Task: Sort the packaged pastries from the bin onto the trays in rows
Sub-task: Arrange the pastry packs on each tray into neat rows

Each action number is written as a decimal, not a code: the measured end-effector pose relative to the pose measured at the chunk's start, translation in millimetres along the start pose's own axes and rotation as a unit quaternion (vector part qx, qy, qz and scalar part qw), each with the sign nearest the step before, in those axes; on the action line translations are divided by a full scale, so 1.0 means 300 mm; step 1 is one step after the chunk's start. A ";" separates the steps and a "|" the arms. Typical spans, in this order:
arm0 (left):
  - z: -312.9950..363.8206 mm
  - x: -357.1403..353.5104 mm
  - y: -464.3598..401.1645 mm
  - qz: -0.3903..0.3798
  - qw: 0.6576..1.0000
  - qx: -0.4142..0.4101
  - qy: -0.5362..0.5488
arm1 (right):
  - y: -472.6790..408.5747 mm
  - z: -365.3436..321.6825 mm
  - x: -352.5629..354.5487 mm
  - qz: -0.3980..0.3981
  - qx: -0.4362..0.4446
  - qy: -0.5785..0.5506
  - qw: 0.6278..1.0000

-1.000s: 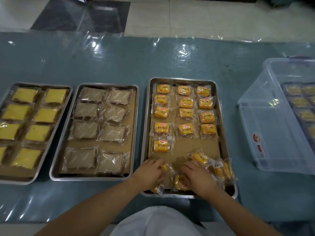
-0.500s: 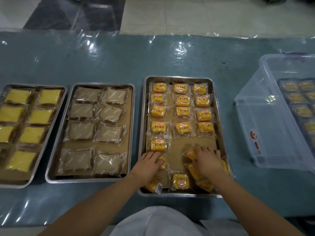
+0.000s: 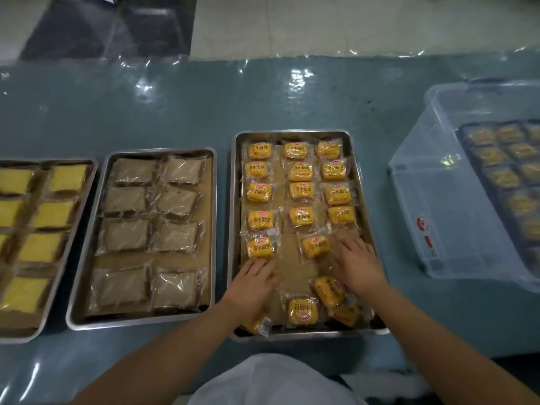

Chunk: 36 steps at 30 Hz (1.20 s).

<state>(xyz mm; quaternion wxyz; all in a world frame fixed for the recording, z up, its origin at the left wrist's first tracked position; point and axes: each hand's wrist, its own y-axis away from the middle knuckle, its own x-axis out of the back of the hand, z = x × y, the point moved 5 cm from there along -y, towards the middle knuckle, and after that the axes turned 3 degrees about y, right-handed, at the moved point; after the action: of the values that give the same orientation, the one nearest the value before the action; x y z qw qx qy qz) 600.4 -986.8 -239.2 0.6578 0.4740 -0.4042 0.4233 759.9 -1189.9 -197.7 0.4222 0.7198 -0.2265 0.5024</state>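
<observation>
A steel tray (image 3: 233,217) in front of me holds small orange packaged pastries in three rows. My left hand (image 3: 257,279) lies flat on the tray's left column, just below the fifth pastry (image 3: 260,247), covering a packet whose edge barely shows. My right hand (image 3: 355,263) rests with fingers spread on the right column, beside a pastry (image 3: 315,245) lying in the middle column. Loose pastries (image 3: 302,311) sit unsorted at the tray's near edge. The clear plastic bin (image 3: 438,200) at right holds more pastries.
Left of the working tray stand a tray of brown wrapped cakes (image 3: 87,229) and a tray of yellow wrapped cakes (image 3: 70,258). The blue table (image 3: 175,112) is covered in clear plastic film. Tiled floor lies beyond its far edge.
Both hands moved away from me up the tray. A pastry now lies freed in the middle column's fifth place, left of my right hand. The loose pile near the front edge is uncovered.
</observation>
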 end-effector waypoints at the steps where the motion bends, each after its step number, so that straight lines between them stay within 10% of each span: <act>1: 0.014 0.005 -0.012 0.000 1.000 -0.010 -0.001 | 0.031 0.009 -0.011 -0.018 -0.006 0.007 1.000; 7: 0.071 0.011 -0.072 -0.008 1.000 -0.023 -0.015 | 0.194 -0.040 -0.137 -0.128 -0.044 0.067 0.988; 24: -0.004 0.005 0.086 -0.016 0.996 -0.014 0.090 | 0.094 -0.114 -0.121 0.004 0.127 0.046 0.991; 31: 0.007 -0.059 0.208 -0.159 0.981 -0.045 0.104 | 0.166 -0.076 -0.134 0.010 0.187 0.065 0.980; 36: -0.025 -0.035 0.190 -0.136 0.935 0.122 0.305 | 0.170 -0.140 -0.127 0.030 0.225 0.040 0.973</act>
<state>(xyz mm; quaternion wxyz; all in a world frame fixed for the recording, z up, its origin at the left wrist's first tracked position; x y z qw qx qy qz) 544.5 -970.3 -234.7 0.7377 0.4494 -0.0607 0.5002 684.2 -1186.1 -207.3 0.2430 0.7684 -0.1118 0.5814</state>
